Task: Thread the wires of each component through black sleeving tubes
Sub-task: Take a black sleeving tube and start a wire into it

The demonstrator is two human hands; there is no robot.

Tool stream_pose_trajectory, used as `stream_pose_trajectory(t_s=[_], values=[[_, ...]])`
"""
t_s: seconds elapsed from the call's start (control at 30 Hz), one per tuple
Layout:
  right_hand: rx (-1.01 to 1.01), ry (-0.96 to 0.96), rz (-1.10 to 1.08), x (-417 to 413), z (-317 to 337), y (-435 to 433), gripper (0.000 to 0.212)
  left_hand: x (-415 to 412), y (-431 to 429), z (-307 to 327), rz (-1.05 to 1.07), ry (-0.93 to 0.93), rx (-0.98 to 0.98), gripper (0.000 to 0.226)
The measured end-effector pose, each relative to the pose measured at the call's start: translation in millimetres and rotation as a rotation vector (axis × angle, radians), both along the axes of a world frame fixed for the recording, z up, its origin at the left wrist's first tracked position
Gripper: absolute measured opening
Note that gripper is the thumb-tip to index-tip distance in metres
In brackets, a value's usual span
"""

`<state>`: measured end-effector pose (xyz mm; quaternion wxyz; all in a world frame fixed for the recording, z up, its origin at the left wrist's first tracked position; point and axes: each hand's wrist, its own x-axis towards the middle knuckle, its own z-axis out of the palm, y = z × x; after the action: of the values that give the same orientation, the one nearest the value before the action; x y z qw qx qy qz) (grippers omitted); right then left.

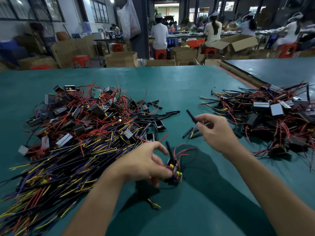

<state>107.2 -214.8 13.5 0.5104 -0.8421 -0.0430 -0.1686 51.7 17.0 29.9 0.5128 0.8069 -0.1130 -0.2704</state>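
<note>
Holding a small component (pixel 174 173) low over the near middle of the table (pixel 179 86), the left hand (pixel 146 165) had its fingers curled round the dark body. One black tube (pixel 170 151) stood up from it, apparently already slid over some wires, though blur made that uncertain. Thin red wires (pixel 185 150) looped free to the right. A little farther off and to the right, the right hand (pixel 217 132) pinched a second tube (pixel 191 115) between thumb and fingertips, lifted off the table and well apart from the component.

The step in hand looked to be sleeving the remaining red wires. The next move would call for gathering those loose ends into one bundle, bringing the tube's open mouth to them and feeding them in straight. Bare green surface lay between the two hands and nearer the person, which seemed room enough.

To the left, a big heap (pixel 81 126) of components crowded just beside the left hand, with spare tubes (pixel 158 116) scattered along its right fringe. A smaller heap (pixel 272 116) sat at the far right, near a seam in the table. Beyond the far edge stood cardboard boxes (pixel 121 59) and seated people (pixel 159 34).
</note>
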Motion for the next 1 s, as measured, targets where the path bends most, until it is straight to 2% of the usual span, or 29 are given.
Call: stream_pose_trajectory(t_s=[0.1,0.27,0.37,0.47,0.57,0.77,0.87,1.0], values=[[0.166,0.036,0.03,-10,11,7,0.014,3,-6,-1,0.153,-0.084,-0.211,0.018],[0.393,0.143,0.247,-27,25,15,0.024,3,-12,-4,0.217,-0.108,-0.392,0.002],[0.384,0.189,0.35,-34,27,21,0.029,6,-18,-9,0.325,-0.215,-0.379,0.009],[0.36,0.204,0.395,-36,25,28,0.031,9,-23,-14,0.332,-0.319,-0.282,0.018],[0.352,0.233,0.435,-36,22,31,0.028,11,-25,-16,0.321,-0.338,-0.297,0.021],[0.407,0.281,0.481,-38,25,30,0.014,9,-28,-20,0.342,-0.312,-0.378,0.012],[0.422,0.223,0.464,-38,25,30,0.012,10,-29,-21,0.329,-0.355,-0.362,0.009],[0.416,0.1,0.403,-40,25,32,0.018,5,-29,-18,0.253,-0.412,-0.357,0.022]])
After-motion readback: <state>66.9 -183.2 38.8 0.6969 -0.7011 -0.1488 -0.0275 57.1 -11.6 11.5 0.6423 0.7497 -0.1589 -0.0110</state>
